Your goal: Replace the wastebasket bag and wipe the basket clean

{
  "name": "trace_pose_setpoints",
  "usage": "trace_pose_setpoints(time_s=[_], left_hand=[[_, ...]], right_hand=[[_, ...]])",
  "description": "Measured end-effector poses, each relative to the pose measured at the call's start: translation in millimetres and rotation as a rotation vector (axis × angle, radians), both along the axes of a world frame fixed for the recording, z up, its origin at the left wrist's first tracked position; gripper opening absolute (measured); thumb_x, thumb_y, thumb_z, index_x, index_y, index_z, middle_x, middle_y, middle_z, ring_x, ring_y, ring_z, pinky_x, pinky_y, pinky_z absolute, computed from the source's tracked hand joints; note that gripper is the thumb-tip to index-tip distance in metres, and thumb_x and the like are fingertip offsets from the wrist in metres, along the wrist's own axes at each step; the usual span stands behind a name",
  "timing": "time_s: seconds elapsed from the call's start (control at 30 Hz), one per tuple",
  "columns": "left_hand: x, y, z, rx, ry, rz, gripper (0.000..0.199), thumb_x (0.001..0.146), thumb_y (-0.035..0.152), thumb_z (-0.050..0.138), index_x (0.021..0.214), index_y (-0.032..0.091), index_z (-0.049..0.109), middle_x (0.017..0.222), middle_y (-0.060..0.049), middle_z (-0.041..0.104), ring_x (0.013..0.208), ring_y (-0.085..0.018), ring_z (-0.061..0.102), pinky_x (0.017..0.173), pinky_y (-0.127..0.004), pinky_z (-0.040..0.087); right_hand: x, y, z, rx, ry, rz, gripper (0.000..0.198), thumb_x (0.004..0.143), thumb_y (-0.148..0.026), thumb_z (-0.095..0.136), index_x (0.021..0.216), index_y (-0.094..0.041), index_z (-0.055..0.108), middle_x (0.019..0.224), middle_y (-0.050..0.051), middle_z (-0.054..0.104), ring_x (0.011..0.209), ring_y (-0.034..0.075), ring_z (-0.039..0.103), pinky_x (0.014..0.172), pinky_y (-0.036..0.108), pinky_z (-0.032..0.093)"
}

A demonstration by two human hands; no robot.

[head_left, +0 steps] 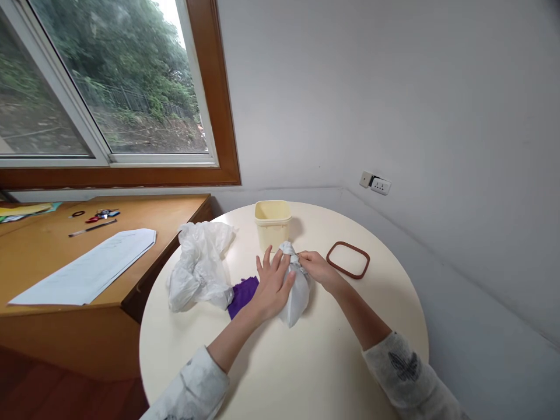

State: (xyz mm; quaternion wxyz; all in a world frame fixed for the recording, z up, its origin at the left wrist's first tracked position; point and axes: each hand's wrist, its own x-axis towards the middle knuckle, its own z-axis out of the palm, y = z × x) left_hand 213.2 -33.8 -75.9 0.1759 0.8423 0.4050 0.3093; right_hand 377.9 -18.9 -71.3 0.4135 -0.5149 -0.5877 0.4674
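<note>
A white plastic bag, gathered and twisted near its top, lies on the round table in front of me. My left hand rests against the bag's left side with its fingers spread. At the twisted part, my right hand pinches the bag; the fingertips are partly hidden. Just left of my left hand is a folded purple cloth. Behind the hands stands a cream plastic bin without a lid. A brown rounded rim lies flat to the right of my right hand.
A crumpled white plastic bag lies on the left of the round table. On the wooden desk farther left are papers, a pen and keys. A wall with a socket stands behind the table.
</note>
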Motion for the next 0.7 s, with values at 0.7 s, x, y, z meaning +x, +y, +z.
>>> trace_pose_setpoints(time_s=[0.7], left_hand=[[-26,21,50.3,-0.129,-0.014,-0.173,0.013,0.075,0.027,0.056,0.086,0.022,0.061,0.074,0.001,0.06,0.076,-0.017,0.051,0.079,-0.032,0.036]], right_hand=[[3,-12,23,0.031,-0.083,0.056,0.018,0.067,-0.029,0.053,0.054,-0.017,0.056,0.106,0.003,0.056,0.078,0.014,0.054,0.068,0.026,0.04]])
